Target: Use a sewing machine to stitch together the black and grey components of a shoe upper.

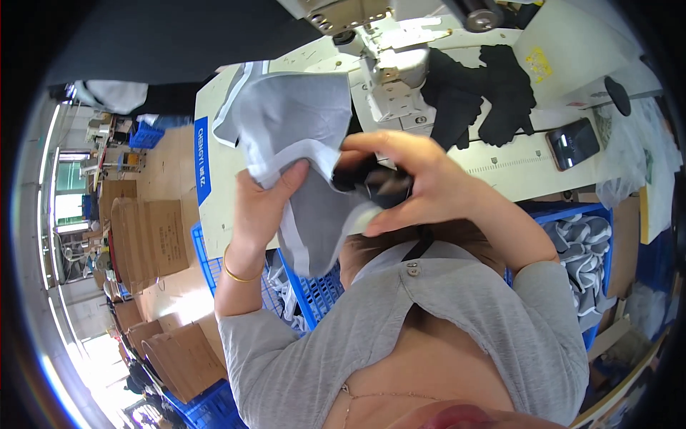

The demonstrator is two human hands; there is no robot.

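Two hands meet over one grey fabric piece point(286, 121) with white bands, held up in front of the bench point(500, 171). The left hand point(261, 207) has its fingers closed on the cloth's lower fold, thumb pressed against the front. The right hand point(414, 189) curls its fingers around a small black piece point(371, 182) together with the grey cloth's edge (how tightly it pinches I cannot tell, as the shot is blurred there). One gold bangle point(239, 275) sits on the left wrist. On the bench lie one sewing machine point(386, 64), one heap of black fabric pieces point(479, 93) just beside it, and one dark phone point(572, 143) further right. Two blue crates show below: one point(314, 293) under the cloth, another point(572, 214) at right holding folded grey-and-white garments point(582, 250). Several stacks of brown cardboard point(150, 236) stand at left.
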